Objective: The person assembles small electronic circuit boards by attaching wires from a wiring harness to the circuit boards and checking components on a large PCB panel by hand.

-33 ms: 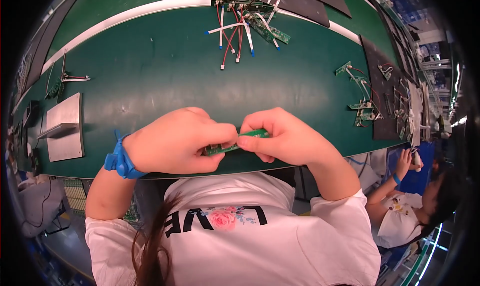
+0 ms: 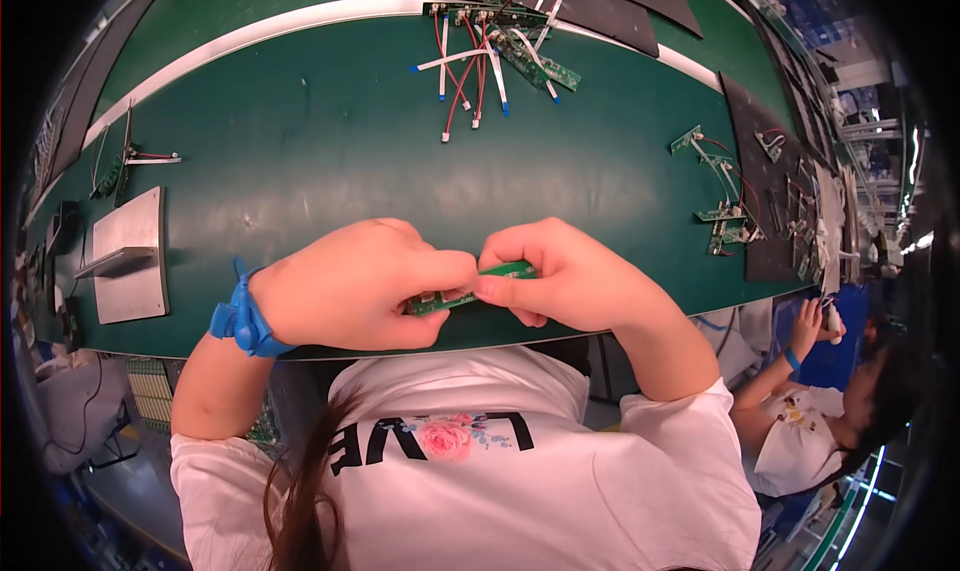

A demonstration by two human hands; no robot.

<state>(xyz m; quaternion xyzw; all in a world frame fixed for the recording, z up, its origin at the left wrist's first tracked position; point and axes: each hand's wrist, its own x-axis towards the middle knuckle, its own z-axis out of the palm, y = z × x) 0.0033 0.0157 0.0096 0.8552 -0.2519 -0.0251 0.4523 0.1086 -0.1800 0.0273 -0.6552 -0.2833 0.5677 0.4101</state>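
Note:
Close to the table's front edge, a narrow green circuit board (image 2: 512,269) is held between both hands. My left hand (image 2: 375,283), with a blue strap (image 2: 245,316) round its wrist, is closed on the board's left end. My right hand (image 2: 560,273) pinches the right end, its thumb on the upper face. The fingers of both hands meet near the board's middle and cover much of it. Whatever small part may lie under the fingertips is hidden.
Circuit boards with red wires and white ribbon cables (image 2: 497,51) lie at the far edge. More wired boards (image 2: 728,196) are at the right, by a black mat (image 2: 770,201). A metal plate with an upright fin (image 2: 140,271) is at the left. A co-worker's hand (image 2: 808,326) shows at right.
Both hands keep their hold on the circuit board and have shifted only very slightly. The other boards stay where they were.

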